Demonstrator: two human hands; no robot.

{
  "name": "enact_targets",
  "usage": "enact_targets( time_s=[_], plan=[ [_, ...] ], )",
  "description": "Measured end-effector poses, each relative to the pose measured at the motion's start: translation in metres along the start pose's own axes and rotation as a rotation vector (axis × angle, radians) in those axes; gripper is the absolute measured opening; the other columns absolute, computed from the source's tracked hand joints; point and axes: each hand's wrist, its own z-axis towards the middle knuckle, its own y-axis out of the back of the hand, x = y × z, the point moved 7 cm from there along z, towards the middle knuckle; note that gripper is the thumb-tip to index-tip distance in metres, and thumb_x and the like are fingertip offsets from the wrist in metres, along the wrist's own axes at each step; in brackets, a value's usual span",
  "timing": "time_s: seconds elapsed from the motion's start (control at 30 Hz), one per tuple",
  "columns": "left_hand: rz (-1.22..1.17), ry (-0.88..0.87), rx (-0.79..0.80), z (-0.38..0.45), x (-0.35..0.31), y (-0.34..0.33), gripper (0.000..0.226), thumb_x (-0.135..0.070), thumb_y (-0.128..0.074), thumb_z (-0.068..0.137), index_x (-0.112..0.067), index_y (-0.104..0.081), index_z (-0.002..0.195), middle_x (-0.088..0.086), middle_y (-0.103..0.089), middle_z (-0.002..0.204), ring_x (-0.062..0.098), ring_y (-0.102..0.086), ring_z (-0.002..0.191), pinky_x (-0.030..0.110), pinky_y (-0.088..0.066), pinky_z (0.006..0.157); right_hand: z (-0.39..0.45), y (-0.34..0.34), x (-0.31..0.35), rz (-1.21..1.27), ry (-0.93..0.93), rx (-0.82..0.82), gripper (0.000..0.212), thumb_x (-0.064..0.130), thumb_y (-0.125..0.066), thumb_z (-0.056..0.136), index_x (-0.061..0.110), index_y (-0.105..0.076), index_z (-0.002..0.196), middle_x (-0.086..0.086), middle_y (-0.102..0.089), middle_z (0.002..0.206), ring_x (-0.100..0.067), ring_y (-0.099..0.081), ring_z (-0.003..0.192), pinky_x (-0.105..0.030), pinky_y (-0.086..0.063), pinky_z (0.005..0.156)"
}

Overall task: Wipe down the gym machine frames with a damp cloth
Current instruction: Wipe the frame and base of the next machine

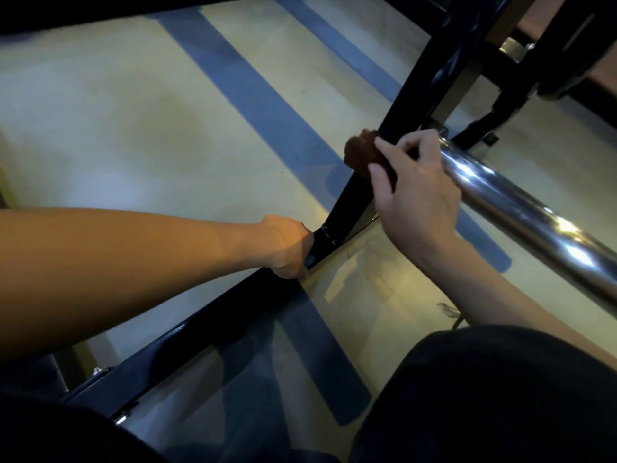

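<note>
Brown cloth (362, 155) is sitting bunched against the black frame bar (397, 128), and my right hand (417, 192) is pinching it there with curled fingers, just beside the chrome tube (521, 208). My left hand (288, 247) is gripping the same bar lower down, fingers wrapping around it.

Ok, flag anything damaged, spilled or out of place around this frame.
Nothing stands out. The right hand presses a brown cloth against the black frame bar, and the left hand grips the same bar lower down. The chrome tube and floor show no spill or damage.
</note>
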Motion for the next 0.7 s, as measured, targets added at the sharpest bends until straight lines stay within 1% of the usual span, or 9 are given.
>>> enact_targets(
  time_s=[0.07, 0.13, 0.23, 0.3, 0.47, 0.53, 0.6, 0.63, 0.7],
  plan=[
    [-0.040, 0.010, -0.011, -0.003, 0.003, -0.002, 0.052, -0.057, -0.060, 0.096, -0.014, -0.060, 0.125, 0.008, -0.067, 0.124, 0.033, -0.066, 0.112, 0.031, -0.044, 0.074, -0.007, -0.010, 0.006, -0.039, 0.058, 0.069, 0.039, 0.038, -0.059, 0.102, 0.026, -0.062, 0.139, -0.001, -0.046, 0.127, -0.015, -0.055, 0.087, -0.028, -0.036, 0.063],
    [-0.042, 0.004, -0.052, -0.003, 0.004, -0.005, 0.051, -0.058, -0.060, 0.096, -0.015, -0.060, 0.124, 0.009, -0.067, 0.122, 0.034, -0.066, 0.111, 0.031, -0.042, 0.074, -0.020, -0.007, -0.005, -0.035, 0.053, 0.075, 0.038, 0.037, -0.060, 0.102, 0.025, -0.063, 0.138, 0.000, -0.047, 0.126, -0.011, -0.050, 0.085, -0.023, -0.031, 0.058],
    [0.002, -0.011, -0.065, -0.002, -0.001, -0.005, 0.044, -0.052, -0.060, 0.098, -0.018, -0.061, 0.125, 0.006, -0.067, 0.124, 0.032, -0.066, 0.113, 0.032, -0.044, 0.075, -0.021, 0.015, -0.023, 0.004, -0.029, -0.058, 0.039, 0.037, -0.061, 0.102, 0.023, -0.065, 0.139, -0.003, -0.049, 0.126, -0.005, -0.043, 0.095, -0.025, -0.040, 0.071],
    [0.014, -0.016, -0.034, 0.002, -0.003, -0.007, 0.042, -0.050, -0.060, 0.097, -0.017, -0.064, 0.123, 0.005, -0.068, 0.124, 0.031, -0.067, 0.112, 0.032, -0.047, 0.076, -0.010, 0.017, -0.016, 0.005, -0.018, -0.091, 0.040, 0.037, -0.059, 0.103, 0.022, -0.063, 0.140, -0.005, -0.049, 0.127, -0.005, -0.043, 0.096, -0.026, -0.040, 0.073],
    [0.035, 0.003, -0.027, 0.001, -0.004, -0.004, 0.046, -0.053, -0.060, 0.098, -0.015, -0.061, 0.125, 0.004, -0.067, 0.123, 0.031, -0.065, 0.113, 0.030, -0.045, 0.075, -0.017, -0.007, -0.001, -0.043, 0.036, 0.094, 0.039, 0.037, -0.060, 0.102, 0.027, -0.062, 0.140, 0.002, -0.045, 0.125, -0.010, -0.048, 0.087, -0.024, -0.034, 0.062],
    [0.082, 0.002, -0.035, 0.000, -0.006, -0.004, 0.044, -0.053, -0.057, 0.100, -0.017, -0.062, 0.125, 0.004, -0.066, 0.125, 0.031, -0.065, 0.115, 0.033, -0.047, 0.079, -0.026, 0.005, -0.017, 0.014, -0.017, 0.046, 0.038, 0.037, -0.061, 0.102, 0.027, -0.063, 0.139, 0.002, -0.046, 0.123, -0.006, -0.045, 0.091, -0.019, -0.034, 0.065],
    [0.108, -0.008, -0.045, 0.001, -0.005, -0.005, 0.043, -0.053, -0.057, 0.099, -0.017, -0.063, 0.123, 0.005, -0.067, 0.124, 0.031, -0.066, 0.113, 0.034, -0.049, 0.080, -0.021, 0.017, -0.027, 0.077, -0.092, -0.047, 0.040, 0.037, -0.061, 0.103, 0.026, -0.063, 0.141, 0.000, -0.047, 0.126, -0.005, -0.045, 0.098, -0.021, -0.038, 0.079],
    [0.102, -0.020, -0.049, 0.002, -0.005, -0.006, 0.043, -0.053, -0.058, 0.098, -0.018, -0.064, 0.121, 0.005, -0.068, 0.122, 0.031, -0.067, 0.111, 0.033, -0.048, 0.077, -0.015, 0.020, -0.025, 0.083, -0.104, -0.080, 0.041, 0.038, -0.060, 0.103, 0.025, -0.062, 0.142, -0.002, -0.048, 0.128, -0.005, -0.046, 0.099, -0.019, -0.038, 0.080],
    [0.114, -0.022, -0.032, 0.005, -0.004, -0.008, 0.044, -0.053, -0.057, 0.098, -0.017, -0.065, 0.122, 0.005, -0.068, 0.123, 0.031, -0.067, 0.111, 0.031, -0.048, 0.075, -0.003, 0.014, -0.013, 0.071, -0.082, -0.085, 0.042, 0.038, -0.059, 0.104, 0.024, -0.061, 0.143, -0.003, -0.048, 0.129, -0.006, -0.048, 0.096, -0.010, -0.031, 0.073]
  ],
)
